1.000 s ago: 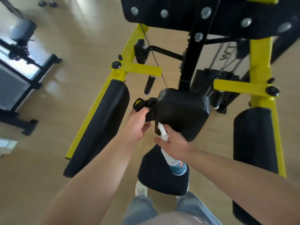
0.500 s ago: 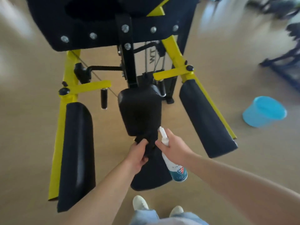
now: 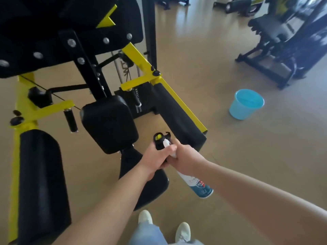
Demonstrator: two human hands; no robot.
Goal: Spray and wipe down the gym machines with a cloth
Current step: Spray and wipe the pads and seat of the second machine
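Gripping the black cloth [image 3: 159, 144] bunched in curled fingers, the left hand [image 3: 154, 159] touches the right hand [image 3: 185, 160], which is wrapped around the white spray bottle [image 3: 198, 184], its nozzle up beside the cloth and its base angled down. Both hover just right of the machine's black centre pad [image 3: 108, 122].

A blue bucket [image 3: 246, 104] stands on the tan floor [image 3: 247, 156], well apart from white shoes [image 3: 183, 231].
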